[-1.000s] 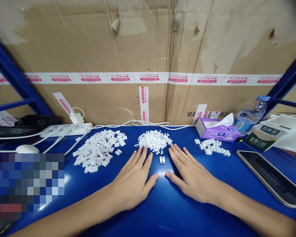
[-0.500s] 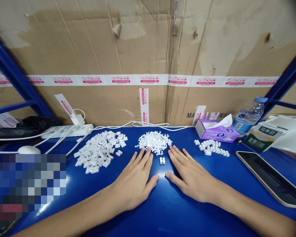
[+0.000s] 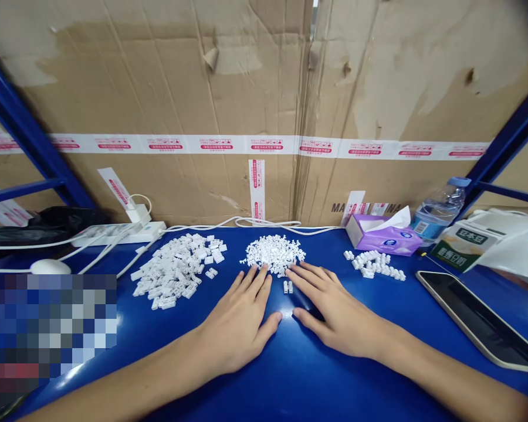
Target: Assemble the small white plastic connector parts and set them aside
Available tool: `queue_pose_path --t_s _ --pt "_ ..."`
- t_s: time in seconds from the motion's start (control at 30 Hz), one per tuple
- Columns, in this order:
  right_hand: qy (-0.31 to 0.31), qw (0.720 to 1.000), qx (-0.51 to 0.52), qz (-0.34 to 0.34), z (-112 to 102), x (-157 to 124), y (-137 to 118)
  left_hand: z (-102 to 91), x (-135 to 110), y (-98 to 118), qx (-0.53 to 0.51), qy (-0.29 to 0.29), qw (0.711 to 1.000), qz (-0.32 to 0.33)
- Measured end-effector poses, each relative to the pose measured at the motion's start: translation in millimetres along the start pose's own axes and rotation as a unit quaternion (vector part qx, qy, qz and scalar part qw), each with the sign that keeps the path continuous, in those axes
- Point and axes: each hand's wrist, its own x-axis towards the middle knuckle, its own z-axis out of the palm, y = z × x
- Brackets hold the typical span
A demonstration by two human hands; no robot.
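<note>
On my feed: L hand (image 3: 242,325) palm-down on the worktop (image 3: 290,384), fingers (image 3: 264,291) straight, slightly apart, thumb out, nothing gripped. R hand (image 3: 337,313) same, nothing gripped afaict; shadow under it, so prob a bit off the surface.

White twin-barrel pc (image 3: 288,287) sits btwn both hands' fingers, just this side of the centre pile (image 3: 275,252) of tiny white bits. R fingertips right by it; can't tell if touching. Prob parked mid so I can get at it w/ either hand.

Flat white pcs in the left pile (image 3: 171,272), 1 loose pc (image 3: 211,273) btwn that & L hand. Smaller right group (image 3: 376,264) of white parts beyond R hand. Guess piles are split by part type, centre one in reach of both hands.

Phone (image 3: 475,316), tissue box (image 3: 389,237), bottle (image 3: 440,208) all over to the right, prob so they don't foul my hands. Pwr strip (image 3: 118,233) back left, likely same reason.
</note>
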Motion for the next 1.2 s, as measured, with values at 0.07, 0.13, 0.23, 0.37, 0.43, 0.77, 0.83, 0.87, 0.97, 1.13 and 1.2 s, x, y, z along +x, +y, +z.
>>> queue_pose_path --t_s 0.07,0.13,0.23,0.37,0.43,0.77,0.83,0.87,0.97,1.13,1.2 --pt "0.01 0.999 0.012 -0.032 -1.9 1.0 -1.9 -0.5 -0.4 -0.2 -0.006 0.006 1.0 0.004" --pt "0.021 0.998 0.024 -0.056 -3.8 2.8 -3.6 -1.0 -0.7 -0.7 -0.014 0.016 1.0 0.009" --pt "0.034 0.996 0.033 -0.074 -7.7 7.3 -1.1 -1.0 -0.9 -1.8 -0.011 0.016 1.0 0.009" --pt "0.04 0.996 0.014 -0.075 -17.5 12.7 21.2 0.5 -1.1 -3.4 -0.007 0.024 1.0 0.007" --pt "0.04 0.998 -0.01 -0.048 -24.2 13.1 39.9 0.8 -1.2 -4.4 -0.014 0.039 0.999 0.011" --pt "0.048 0.984 -0.15 0.088 -45.9 7.4 109.0 -6.3 -1.7 0.6 0.025 0.059 0.998 0.019" --pt "0.048 0.981 -0.161 0.094 -46.5 7.1 114.3 -11.2 -0.4 -1.9 0.023 0.078 0.996 0.033" --pt "0.048 0.98 -0.165 0.096 -46.9 6.8 116.6 -15.5 1.0 -5.6 0.015 0.082 0.996 0.038" --pt "0.048 0.978 -0.174 0.101 -48.2 5.4 122.2 -35.8 6.8 -28.6 -0.012 0.083 0.996 0.021" --pt "0.055 0.977 -0.184 0.093 -45.2 5.5 122.7 -72.1 10.3 -82.4 0.056 0.059 0.994 -0.069" --pt "0.066 0.977 -0.185 0.08 -41.4 6.8 117.8 -78.1 7.7 -94.9 0.069 0.022 0.991 -0.11"
